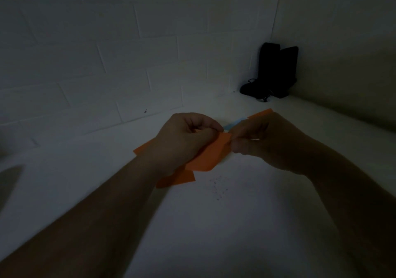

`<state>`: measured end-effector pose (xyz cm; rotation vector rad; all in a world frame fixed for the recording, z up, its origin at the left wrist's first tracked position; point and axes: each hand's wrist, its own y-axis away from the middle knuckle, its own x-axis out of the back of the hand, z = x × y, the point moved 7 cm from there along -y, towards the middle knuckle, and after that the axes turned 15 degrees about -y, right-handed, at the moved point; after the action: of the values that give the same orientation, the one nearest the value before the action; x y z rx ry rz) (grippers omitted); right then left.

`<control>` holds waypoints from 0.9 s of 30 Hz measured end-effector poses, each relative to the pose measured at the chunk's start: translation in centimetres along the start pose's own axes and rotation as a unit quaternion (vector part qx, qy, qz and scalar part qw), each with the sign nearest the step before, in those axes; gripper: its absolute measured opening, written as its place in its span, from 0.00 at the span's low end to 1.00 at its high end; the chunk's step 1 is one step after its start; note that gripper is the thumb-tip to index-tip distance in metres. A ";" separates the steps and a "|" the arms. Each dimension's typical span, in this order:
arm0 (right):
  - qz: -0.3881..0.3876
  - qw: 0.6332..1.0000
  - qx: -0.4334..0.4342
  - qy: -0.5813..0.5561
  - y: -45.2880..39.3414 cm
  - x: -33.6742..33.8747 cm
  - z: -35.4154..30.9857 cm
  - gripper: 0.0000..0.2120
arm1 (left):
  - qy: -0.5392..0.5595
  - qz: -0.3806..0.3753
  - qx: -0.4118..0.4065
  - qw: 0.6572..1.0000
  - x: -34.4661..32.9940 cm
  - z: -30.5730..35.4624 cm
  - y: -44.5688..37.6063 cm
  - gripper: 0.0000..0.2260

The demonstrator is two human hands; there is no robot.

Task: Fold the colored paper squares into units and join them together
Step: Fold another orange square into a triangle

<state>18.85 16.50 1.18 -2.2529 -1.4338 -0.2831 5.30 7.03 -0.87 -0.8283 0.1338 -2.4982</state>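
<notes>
In dim light, both hands meet over a white table (214,224). My left hand (184,136) and my right hand (263,140) each pinch an edge of an orange paper piece (209,156) held just above the surface. Under the left wrist lies another orange paper (180,178), and an orange corner (140,149) sticks out to its left. Behind the right hand, an orange paper (262,113) and a sliver of blue paper (232,123) show on the table. The hands hide the fold itself.
A white brick wall (128,53) rises behind the table, meeting a second wall at the right. Dark objects with a cord (272,72) lean in that corner. Small ink specks (218,189) mark the tabletop near the papers.
</notes>
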 end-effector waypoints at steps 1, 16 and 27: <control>0.004 1.000 0.000 0.001 0.0 0.1 0.0 0.05 | 0.001 -0.004 0.000 1.000 0.0 0.0 0.0 0.09; 0.177 0.978 0.006 -0.110 -0.2 1.2 1.1 0.05 | 0.099 -0.006 0.016 0.995 -0.5 0.2 0.1 0.14; 0.229 0.960 0.016 -0.157 0.0 1.4 0.7 0.06 | 0.062 0.026 -0.057 0.996 -0.1 0.9 0.2 0.10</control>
<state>19.41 17.97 1.14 -2.6015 -0.9913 0.2551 5.96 6.91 -0.24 -0.7052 0.3396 -2.5106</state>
